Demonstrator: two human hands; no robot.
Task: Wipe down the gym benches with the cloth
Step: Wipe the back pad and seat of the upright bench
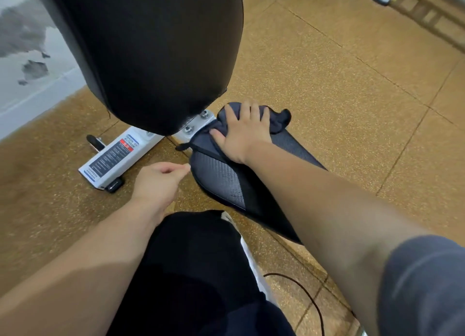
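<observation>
Wiping the seat pad is the step in hand, judged from where the cloth sits. Going from largest to smallest: the black back pad (151, 54) of the bench rises tilted at upper left, smooth, shiny and unmarked as far as can be seen. Below it the lower seat pad (221, 182) slopes toward the person, dark with a fine woven texture and a black piped edge; its right half is hidden under the forearm. A white metal frame (110, 159) with a printed label joins the two pads and rests on the speckled tan floor (339, 96).

The cloth (276, 119), dark grey and bunched, lies on the top end of the seat pad, just beside the bolted bracket. The right hand (241, 132) presses flat on it with fingers spread, pinning the cloth against the pad rather than closing round it. The left hand (158, 177) hovers just beside the seat's left edge, loosely curled, thumb and forefinger close together; whether they pinch anything cannot be told.

The next move probably calls for drawing the cloth down the length of the seat with even pressure, then working over the edges and up onto the back pad.
</observation>
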